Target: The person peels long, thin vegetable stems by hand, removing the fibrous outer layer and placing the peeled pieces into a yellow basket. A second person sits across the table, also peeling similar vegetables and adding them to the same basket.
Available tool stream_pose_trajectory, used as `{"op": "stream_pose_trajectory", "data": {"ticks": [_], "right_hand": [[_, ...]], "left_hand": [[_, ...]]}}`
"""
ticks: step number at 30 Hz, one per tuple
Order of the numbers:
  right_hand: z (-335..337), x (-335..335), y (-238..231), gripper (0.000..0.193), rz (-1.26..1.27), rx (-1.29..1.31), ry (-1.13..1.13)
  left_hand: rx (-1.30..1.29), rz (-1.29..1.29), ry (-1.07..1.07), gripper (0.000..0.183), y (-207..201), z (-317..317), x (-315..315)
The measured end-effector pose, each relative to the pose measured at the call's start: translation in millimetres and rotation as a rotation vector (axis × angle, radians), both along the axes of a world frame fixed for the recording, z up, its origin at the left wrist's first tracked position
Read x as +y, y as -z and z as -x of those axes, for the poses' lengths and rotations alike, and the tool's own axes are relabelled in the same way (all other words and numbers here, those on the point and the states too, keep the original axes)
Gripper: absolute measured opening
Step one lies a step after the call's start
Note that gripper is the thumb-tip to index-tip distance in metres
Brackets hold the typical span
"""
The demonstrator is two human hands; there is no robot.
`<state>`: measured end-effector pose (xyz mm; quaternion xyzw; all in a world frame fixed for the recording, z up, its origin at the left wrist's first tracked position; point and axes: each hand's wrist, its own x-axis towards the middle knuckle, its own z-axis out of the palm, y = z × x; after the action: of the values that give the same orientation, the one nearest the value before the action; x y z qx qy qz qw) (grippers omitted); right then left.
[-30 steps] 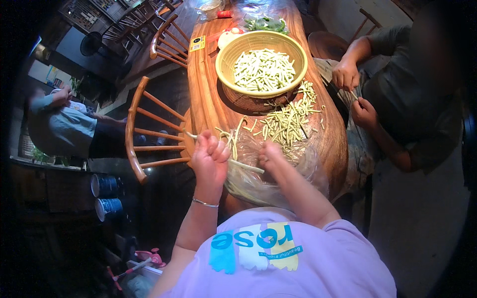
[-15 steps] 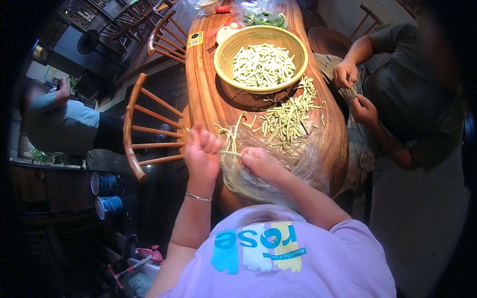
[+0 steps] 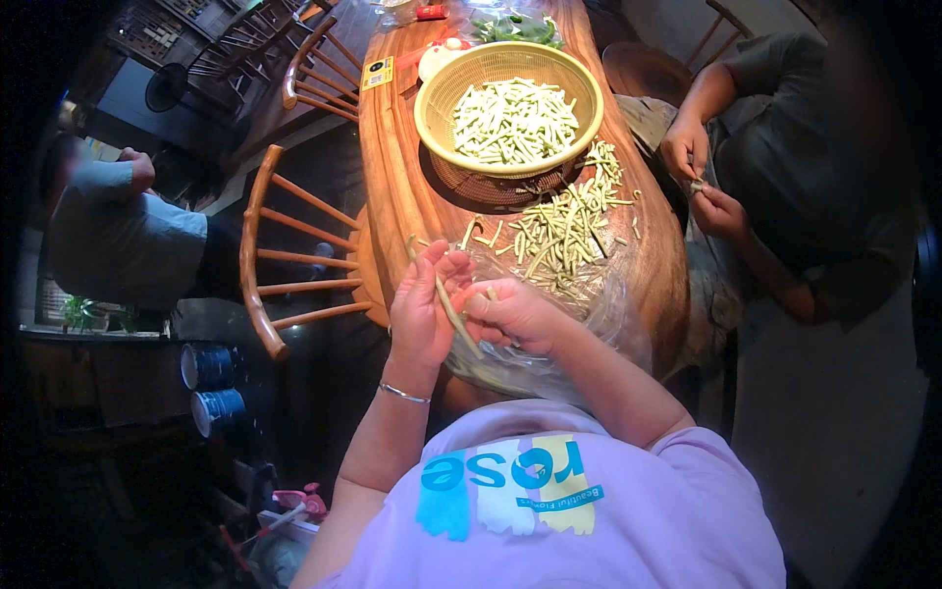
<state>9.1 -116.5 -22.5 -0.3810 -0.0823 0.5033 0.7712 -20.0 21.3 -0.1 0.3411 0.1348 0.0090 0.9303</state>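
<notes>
A long pale green bean (image 3: 452, 314) lies slantwise across the fingers of my left hand (image 3: 422, 306), which holds it above the table's near edge. Close beside it, my right hand (image 3: 515, 314) is closed in a pinch, with the tip of a short bean piece (image 3: 492, 293) showing at the thumb. Beneath both hands spreads a clear plastic bag (image 3: 616, 319). Just beyond, a loose heap of snapped bean pieces (image 3: 564, 231) covers the wood. Farther off, a yellow plastic basket (image 3: 429, 137) holds many more bean pieces (image 3: 515, 120).
The basket stands on a round woven mat (image 3: 481, 187) on the wooden table (image 3: 388, 182). Green peppers (image 3: 515, 29) in plastic lie behind it. A wooden chair (image 3: 257, 250) is at left. On the right, a co-worker's hands (image 3: 702, 182) work on something small.
My hands have drawn together; the bean, earlier stretched level between them, now slants across my left palm. My right hand has turned, and the co-worker's hands have shifted slightly.
</notes>
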Motion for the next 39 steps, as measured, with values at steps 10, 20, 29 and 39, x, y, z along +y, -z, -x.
{"op": "stream_pose_trajectory", "data": {"ticks": [10,20,29,39], "right_hand": [[10.9,7.9,-3.1,0.015,0.098,0.008,0.076],[-82.4,13.4,9.4,0.009,0.287,0.176,0.675],[-120.7,-42.7,6.2,0.027,0.374,-0.383,0.782],[-12.4,-20.9,29.1,0.027,0.372,-0.441,0.629]], "left_hand": [[0.076,-0.334,-0.029,0.033,1.9,7.4,1.8],[0.226,-0.088,0.201,0.040,1.5,21.1,3.3],[0.247,0.222,0.283,0.040,16.7,0.4,8.6],[0.212,-0.029,0.420,0.036,16.6,-7.5,-17.7]]}}
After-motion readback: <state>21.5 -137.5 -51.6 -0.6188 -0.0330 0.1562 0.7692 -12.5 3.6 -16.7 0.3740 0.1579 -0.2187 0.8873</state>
